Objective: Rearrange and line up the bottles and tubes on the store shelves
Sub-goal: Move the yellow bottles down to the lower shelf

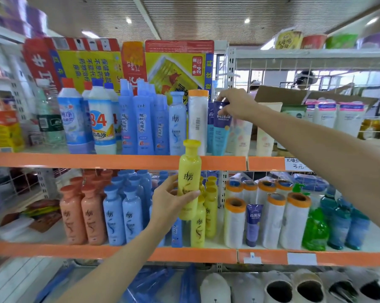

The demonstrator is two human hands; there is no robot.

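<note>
My left hand (pixel 171 201) grips a yellow shampoo bottle (pixel 189 171) upright in front of the middle shelf, its cap level with the upper shelf's orange edge (pixel 119 161). My right hand (pixel 235 103) pinches the top of a dark blue tube (pixel 221 127) that stands on the upper shelf beside a white roll with an orange cap (pixel 198 119). More yellow bottles (pixel 207 213) stand on the middle shelf behind the held one. A matching blue tube (pixel 253 224) stands among the white rolls below.
The upper shelf carries blue spray bottles (pixel 141 123), a light blue bottle (pixel 177 123), disinfectant bottles (pixel 100 121) and pale tubes (pixel 241 134). The middle shelf holds orange bottles (pixel 82 213), blue bottles (pixel 121 217), white rolls (pixel 294 219) and green and teal bottles (pixel 329 226). Slippers (pixel 294 289) lie at the bottom.
</note>
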